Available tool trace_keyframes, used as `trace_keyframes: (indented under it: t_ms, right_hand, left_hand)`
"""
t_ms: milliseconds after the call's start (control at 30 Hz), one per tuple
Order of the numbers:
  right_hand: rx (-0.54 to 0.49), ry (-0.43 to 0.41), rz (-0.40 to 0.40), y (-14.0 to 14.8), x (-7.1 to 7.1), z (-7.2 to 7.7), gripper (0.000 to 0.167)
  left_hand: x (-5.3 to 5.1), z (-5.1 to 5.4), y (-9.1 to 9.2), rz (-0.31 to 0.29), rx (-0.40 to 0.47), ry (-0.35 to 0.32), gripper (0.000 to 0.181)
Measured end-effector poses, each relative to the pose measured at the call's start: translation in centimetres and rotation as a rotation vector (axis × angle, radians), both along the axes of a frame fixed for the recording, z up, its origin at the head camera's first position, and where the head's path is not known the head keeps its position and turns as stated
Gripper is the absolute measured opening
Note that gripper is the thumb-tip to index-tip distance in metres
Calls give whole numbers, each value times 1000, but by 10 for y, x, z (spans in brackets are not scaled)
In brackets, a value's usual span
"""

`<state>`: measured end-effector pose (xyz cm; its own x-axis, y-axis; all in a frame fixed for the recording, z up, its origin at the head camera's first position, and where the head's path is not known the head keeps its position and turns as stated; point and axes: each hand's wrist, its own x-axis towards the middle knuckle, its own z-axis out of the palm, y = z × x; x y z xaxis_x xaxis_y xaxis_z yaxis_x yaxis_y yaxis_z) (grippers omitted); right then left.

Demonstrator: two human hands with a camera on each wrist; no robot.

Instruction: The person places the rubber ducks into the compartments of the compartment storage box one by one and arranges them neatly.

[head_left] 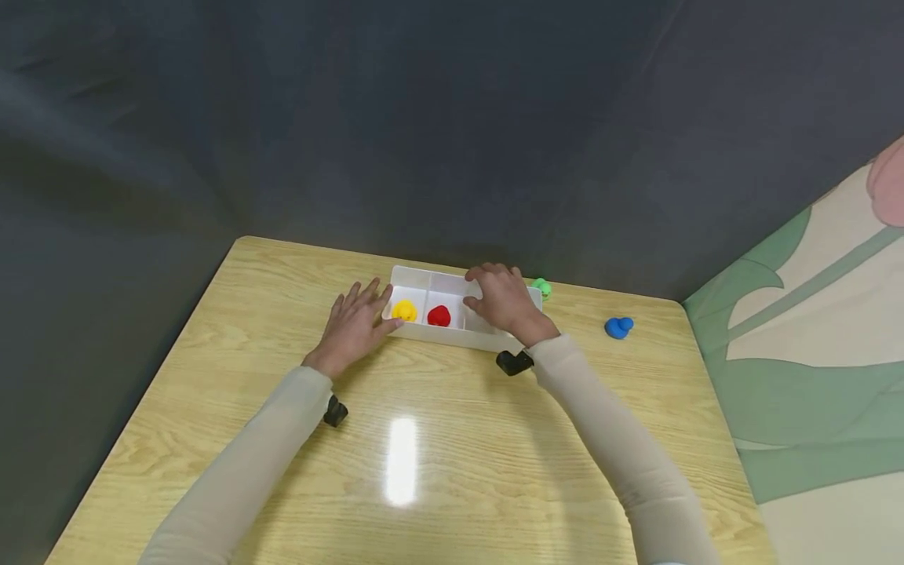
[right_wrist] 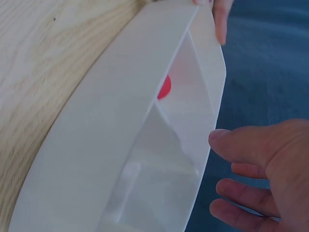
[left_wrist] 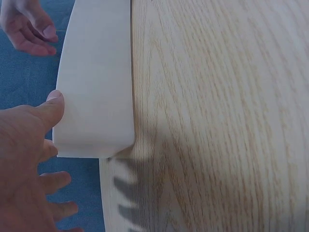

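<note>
A white divided tray (head_left: 452,337) sits near the table's far edge. A yellow toy duck (head_left: 404,310) occupies its leftmost compartment, and a red toy (head_left: 439,316) the one beside it. At the tray's left end, my left hand (head_left: 351,326) has its fingers spread; in the left wrist view its thumb touches the rim. My right hand (head_left: 503,300) hovers over the right part of the tray, fingers loosely bent and holding nothing. From the right wrist, only part of the red toy (right_wrist: 165,88) shows behind the tray wall.
Behind the tray's right end, a green toy (head_left: 541,289) is partly hidden. Farther right on the wooden table (head_left: 452,439) lies a blue toy duck (head_left: 618,327). Dark cloth (head_left: 438,133) hangs behind the table, and a patterned curtain (head_left: 812,377) borders the right side.
</note>
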<state>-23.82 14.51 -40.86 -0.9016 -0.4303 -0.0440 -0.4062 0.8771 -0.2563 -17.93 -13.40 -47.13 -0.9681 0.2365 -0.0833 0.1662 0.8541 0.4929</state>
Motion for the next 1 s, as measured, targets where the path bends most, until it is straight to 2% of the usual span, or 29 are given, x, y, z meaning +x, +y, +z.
trace_keyframes:
  t_ms: [500,1000]
  right_hand:
    - [-12,4,-79,41,-2,4,45]
    - [-14,-20,-159,87,3,4,46]
  left_hand:
    - [0,-2,-9,10,7,-8,78]
    - [1,0,-10,9,28,-11,78]
